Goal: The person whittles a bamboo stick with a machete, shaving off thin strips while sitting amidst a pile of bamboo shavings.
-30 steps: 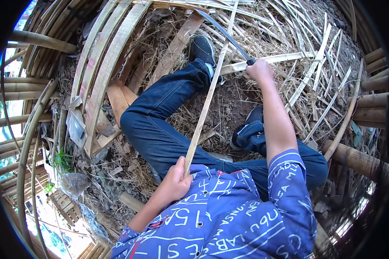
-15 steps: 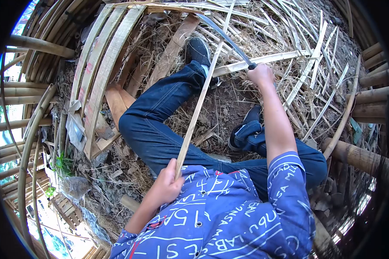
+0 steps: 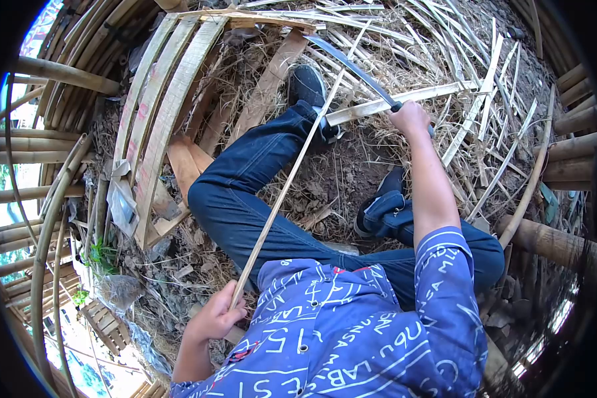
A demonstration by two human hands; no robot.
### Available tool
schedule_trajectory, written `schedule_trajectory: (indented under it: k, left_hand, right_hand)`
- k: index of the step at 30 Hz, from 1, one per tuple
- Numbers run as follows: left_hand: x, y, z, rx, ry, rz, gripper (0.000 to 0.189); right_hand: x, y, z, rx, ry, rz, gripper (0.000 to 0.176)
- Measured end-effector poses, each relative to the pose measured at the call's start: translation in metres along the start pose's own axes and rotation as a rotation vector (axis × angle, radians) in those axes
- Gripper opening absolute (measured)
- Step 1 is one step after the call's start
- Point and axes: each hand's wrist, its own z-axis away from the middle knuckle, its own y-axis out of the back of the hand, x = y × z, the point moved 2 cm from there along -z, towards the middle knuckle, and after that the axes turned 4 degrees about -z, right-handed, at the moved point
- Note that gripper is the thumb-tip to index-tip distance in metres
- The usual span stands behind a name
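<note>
Your left hand [image 3: 213, 320] has its fingers closed on the low end of the thin bamboo strip [image 3: 285, 192], which slants across your leg [image 3: 245, 166] up to the knife [image 3: 351, 63] clenched in your right hand [image 3: 410, 118]; it looks light, whippy and sharp-edged, so grip near that end.

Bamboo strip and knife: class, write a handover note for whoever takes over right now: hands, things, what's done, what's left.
Left hand: grips the near end of the bamboo strip.
Right hand: grips the knife by its handle; the blade crosses the strip near its far end.
Done: many split strips lie on the ground.
Left: the held strip looks whole along its visible length; whether the blade has bitten in cannot be told.
</note>
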Motion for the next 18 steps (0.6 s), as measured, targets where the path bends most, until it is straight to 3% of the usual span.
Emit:
schedule_trajectory:
  k: [4,6,11,13,14,18]
  left_hand:
    - [0.023,0.001,0.035,0.072,-0.052,-0.028,0.022]
    - [0.023,0.001,0.047,0.033,0.132,-0.086,0.023]
    - [-0.006,0.008,0.046,-0.005,0.244,0.106,0.027]
    - [-0.041,0.028,0.053,-0.193,0.201,0.222,0.026]
    - [-0.049,0.036,0.057,-0.208,0.28,0.198,0.02]
    - [-0.056,0.073,0.056,-0.329,0.084,-0.169,0.013]
  right_hand:
    - [0.02,0.001,-0.015,-0.004,-0.157,-0.108,0.05]
    - [0.036,0.006,-0.017,0.0,-0.156,-0.108,0.047]
    - [0.078,0.011,-0.016,0.055,-0.174,0.045,0.042]
    - [0.095,0.016,-0.017,0.111,-0.215,0.028,0.041]
    - [0.104,0.025,-0.014,0.072,-0.26,0.011,0.04]
    - [0.131,0.039,-0.004,0.072,-0.253,0.15,0.036]
